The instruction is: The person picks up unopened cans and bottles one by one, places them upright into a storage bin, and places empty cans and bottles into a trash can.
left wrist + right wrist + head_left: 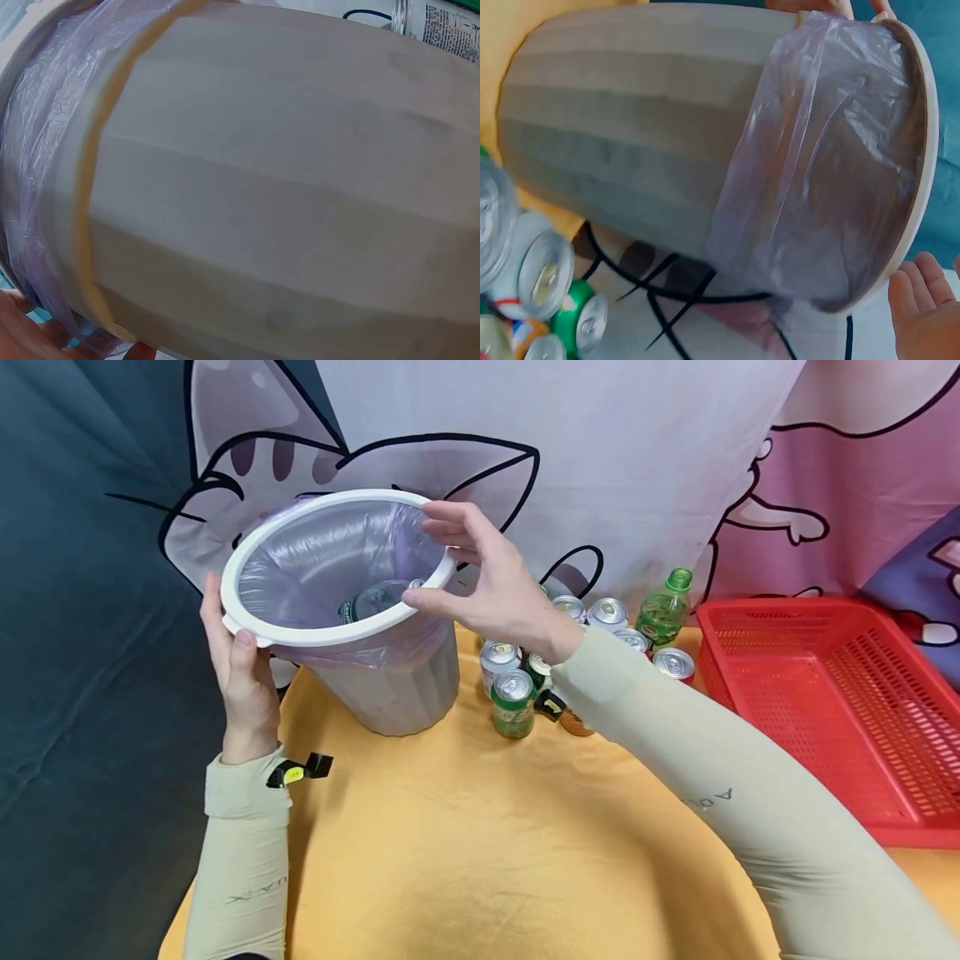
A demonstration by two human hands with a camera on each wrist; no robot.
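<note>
A grey trash can [375, 689] with a white rim ring [330, 637] stands tilted on the table. A thin purple plastic bag [832, 150] lines it and folds down over the outside below the rim. Inside lies a clear plastic bottle [378, 600], partly hidden by the front rim. My left hand [243, 685] grips the rim at its left side, thumb on the near edge. At the right side, my right hand [498, 577] spreads thumb and fingers apart along the rim, fingertips right at it. The right wrist view shows its fingers [922, 285] extended beside the ring.
Several drink cans [513, 702] stand right of the trash can, partly behind my right forearm. A green plastic bottle [664, 610] stands behind them. At the far right sits a red basket [825, 693]. A yellow cloth [465, 843] covers the table, and a printed curtain [600, 460] hangs behind.
</note>
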